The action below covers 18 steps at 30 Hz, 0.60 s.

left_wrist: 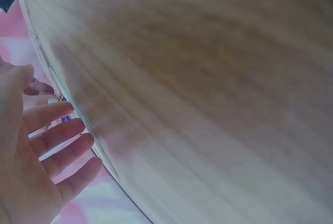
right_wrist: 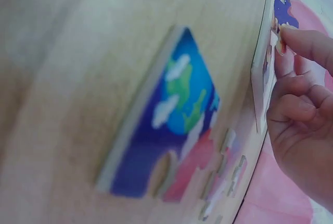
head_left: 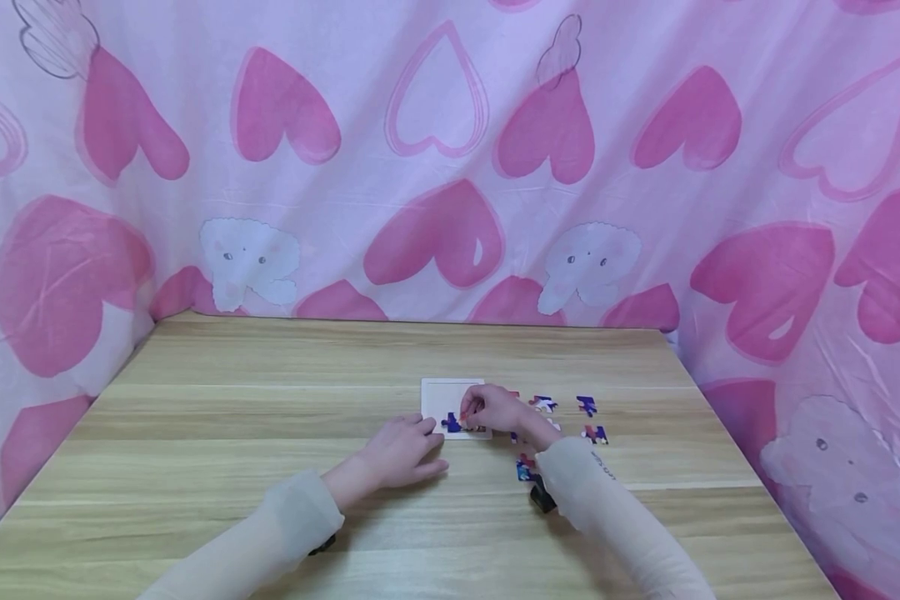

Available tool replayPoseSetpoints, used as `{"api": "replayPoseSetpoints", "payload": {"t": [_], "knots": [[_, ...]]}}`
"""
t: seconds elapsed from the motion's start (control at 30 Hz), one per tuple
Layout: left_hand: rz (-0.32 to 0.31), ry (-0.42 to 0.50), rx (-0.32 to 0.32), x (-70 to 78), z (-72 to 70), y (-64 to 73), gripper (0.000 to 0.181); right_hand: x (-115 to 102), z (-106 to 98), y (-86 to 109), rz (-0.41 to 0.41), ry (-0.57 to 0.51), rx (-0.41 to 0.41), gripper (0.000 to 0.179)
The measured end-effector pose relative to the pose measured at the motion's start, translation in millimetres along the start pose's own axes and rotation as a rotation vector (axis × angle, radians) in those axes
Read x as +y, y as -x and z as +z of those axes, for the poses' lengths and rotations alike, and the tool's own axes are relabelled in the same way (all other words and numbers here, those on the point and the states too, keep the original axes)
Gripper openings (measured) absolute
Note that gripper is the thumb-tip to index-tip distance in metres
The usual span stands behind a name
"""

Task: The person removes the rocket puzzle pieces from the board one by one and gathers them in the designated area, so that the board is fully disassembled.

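A white puzzle board (head_left: 441,393) lies on the table, with a purple jigsaw piece (head_left: 452,423) in its lower part. My right hand (head_left: 495,408) is over the board's right side, its thumb and forefinger pinching a small jigsaw piece (right_wrist: 281,40) close against the tray. Most of that piece is hidden by the fingertips. On the left, my left hand (head_left: 401,452) rests with spread fingers at the board's lower left edge. The left wrist view shows its fingers (left_wrist: 70,153) nearly straight, holding nothing.
Several loose jigsaw pieces lie right of the board, among them a purple one (head_left: 587,406) and another (head_left: 595,434) below it. A piece with a globe picture (right_wrist: 182,99) is near the right wrist. A pink heart-patterned curtain (head_left: 435,233) hangs behind the wooden table (head_left: 270,367).
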<state>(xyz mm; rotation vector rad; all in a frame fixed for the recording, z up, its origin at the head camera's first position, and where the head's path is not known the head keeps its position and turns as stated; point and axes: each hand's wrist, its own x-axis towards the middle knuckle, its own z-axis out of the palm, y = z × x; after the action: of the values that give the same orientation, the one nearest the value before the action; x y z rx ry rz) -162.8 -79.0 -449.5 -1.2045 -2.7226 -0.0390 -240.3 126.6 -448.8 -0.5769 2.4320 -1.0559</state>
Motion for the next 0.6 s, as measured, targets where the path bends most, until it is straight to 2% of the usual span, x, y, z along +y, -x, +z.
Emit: {"api": "replayPoseSetpoints", "payload": {"t": [0.17, 0.33, 0.6], "knots": [[0.0, 0.019, -0.001, 0.1, -1.6, 1.1, 0.042, 3, -1, 3.3, -0.026, -0.082, 0.029, 0.008], [0.01, 0.059, 0.011, -0.5, 0.0, 5.6, 0.046, 4, -9, 17.6, -0.051, -0.085, 0.066, 0.007], [-0.047, 0.122, -0.083, 0.4, -0.4, 11.8, 0.055, 13, -29, 50.3, -0.085, -0.113, 0.041, 0.006]]}}
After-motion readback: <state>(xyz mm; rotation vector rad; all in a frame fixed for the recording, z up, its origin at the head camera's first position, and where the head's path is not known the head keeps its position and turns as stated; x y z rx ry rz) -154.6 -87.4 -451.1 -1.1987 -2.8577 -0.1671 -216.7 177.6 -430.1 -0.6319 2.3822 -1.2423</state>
